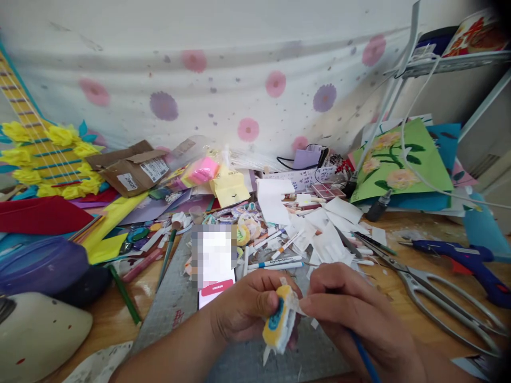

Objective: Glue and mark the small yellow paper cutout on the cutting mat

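Observation:
My left hand (255, 300) grips a small yellow piece (281, 319) with a blue patch on its face and a white layered edge. Strips of whitish tape or paper stick out from its top and bottom. On the right, my right hand (355, 314) pinches a translucent whitish strip at the top of the yellow piece, and a blue stick (364, 355) is tucked in the same hand, pointing down. Both hands are above a grey cutting mat (235, 359), close together. A lit phone (216, 263) lies just behind my left hand, its screen partly blurred.
Large metal scissors (443, 303) and a blue glue gun (463, 255) lie on the right. Markers (281, 261) and paper scraps are heaped behind the hands. A cardboard box (133, 167), purple container (40, 260) and yellow-flowered guitar shape (43, 143) are at left.

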Demonstrator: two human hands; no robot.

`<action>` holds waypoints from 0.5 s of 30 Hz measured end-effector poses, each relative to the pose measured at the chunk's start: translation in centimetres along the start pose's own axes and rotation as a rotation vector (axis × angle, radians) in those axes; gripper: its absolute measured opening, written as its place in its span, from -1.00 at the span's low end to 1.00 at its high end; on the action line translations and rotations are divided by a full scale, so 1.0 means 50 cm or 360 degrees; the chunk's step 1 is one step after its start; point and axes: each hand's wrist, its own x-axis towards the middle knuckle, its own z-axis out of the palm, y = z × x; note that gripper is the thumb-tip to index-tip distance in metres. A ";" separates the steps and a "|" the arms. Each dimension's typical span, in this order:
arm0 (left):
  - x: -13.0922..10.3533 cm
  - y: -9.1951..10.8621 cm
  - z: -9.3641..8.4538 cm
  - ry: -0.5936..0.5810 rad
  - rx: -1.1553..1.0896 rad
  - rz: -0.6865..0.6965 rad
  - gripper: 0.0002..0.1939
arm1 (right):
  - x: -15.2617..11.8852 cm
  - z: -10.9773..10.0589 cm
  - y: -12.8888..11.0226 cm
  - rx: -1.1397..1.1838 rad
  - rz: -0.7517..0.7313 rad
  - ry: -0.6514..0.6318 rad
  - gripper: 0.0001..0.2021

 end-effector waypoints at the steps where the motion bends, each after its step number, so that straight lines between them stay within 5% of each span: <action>1: -0.001 0.001 -0.001 -0.0016 -0.0001 -0.0005 -0.59 | 0.002 -0.002 0.002 0.0009 -0.0020 -0.0071 -0.80; 15: -0.005 0.011 0.006 0.0044 0.0049 -0.0093 -0.58 | -0.002 -0.021 0.008 0.0084 -0.0174 -0.0353 -0.73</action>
